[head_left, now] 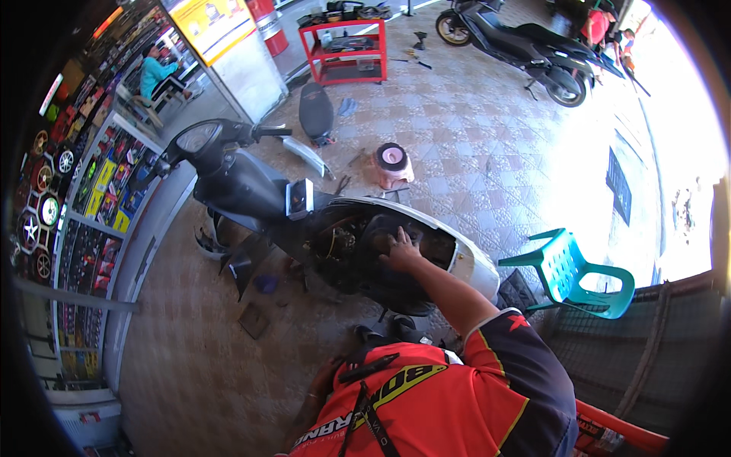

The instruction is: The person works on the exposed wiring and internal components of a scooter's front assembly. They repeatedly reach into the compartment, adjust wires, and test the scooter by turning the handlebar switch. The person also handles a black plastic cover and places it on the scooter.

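Observation:
A dark scooter (244, 179) with its seat off stands in front of me, its handlebar toward the far left. Over its opened body, my right hand (401, 250) rests on a black part beside the under-seat cavity. The fingers are spread, and nothing shows between them. Around that cavity runs a pale rear side panel (474, 270). A small white-edged box-like item (299, 199) sits on the scooter's middle. Part of my left arm (316, 396) shows low beside my red shirt, while the left hand itself is hidden.
Beyond the scooter lie a detached seat (316, 113) and a white panel (306, 157), near a pink stool (393, 174) with a round dark-rimmed item. A red tool cart (348, 78), another scooter (525, 49), a green chair (567, 270) and glass shelving (91, 251) surround the area. Other people are farther off.

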Demonstrator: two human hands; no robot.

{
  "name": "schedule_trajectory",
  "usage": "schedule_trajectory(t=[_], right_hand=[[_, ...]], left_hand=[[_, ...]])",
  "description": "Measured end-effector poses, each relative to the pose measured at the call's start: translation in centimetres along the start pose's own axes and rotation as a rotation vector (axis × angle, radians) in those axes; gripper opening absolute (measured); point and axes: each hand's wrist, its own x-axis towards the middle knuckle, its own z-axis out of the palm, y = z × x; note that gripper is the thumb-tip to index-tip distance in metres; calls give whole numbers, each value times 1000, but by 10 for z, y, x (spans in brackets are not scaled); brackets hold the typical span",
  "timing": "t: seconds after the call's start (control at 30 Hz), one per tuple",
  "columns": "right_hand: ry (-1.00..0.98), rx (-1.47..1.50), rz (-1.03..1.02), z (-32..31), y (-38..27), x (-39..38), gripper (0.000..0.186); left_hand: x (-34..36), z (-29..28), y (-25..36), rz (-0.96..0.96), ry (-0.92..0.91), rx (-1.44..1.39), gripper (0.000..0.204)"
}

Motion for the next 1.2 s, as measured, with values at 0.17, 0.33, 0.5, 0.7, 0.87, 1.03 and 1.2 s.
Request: schedule_trajectory(t=[0.17, 0.33, 0.5, 0.7, 0.87, 1.03, 1.2], right_hand=[[-8, 151, -292, 2, 48, -100, 64], [-398, 342, -396, 57, 131, -197, 61], [-449, 102, 102, 158, 212, -245, 52], [-452, 302, 500, 270, 261, -324, 56], [-436, 1001, 890, 307, 210, -349, 73], [-202, 1598, 838, 318, 147, -361, 85], [-215, 1885, 900, 361, 145, -355, 86]], left_hand=[[13, 29, 18, 209, -115, 524, 43], [36, 32, 3, 329, -228, 781, 51], [74, 41, 3, 47, -339, 351, 39], [82, 82, 38, -214, -263, 102, 27], [96, 88, 41, -295, -330, 184, 28], [116, 71, 19, -377, -448, 217, 31], [125, 57, 9, -442, -476, 210, 29]])
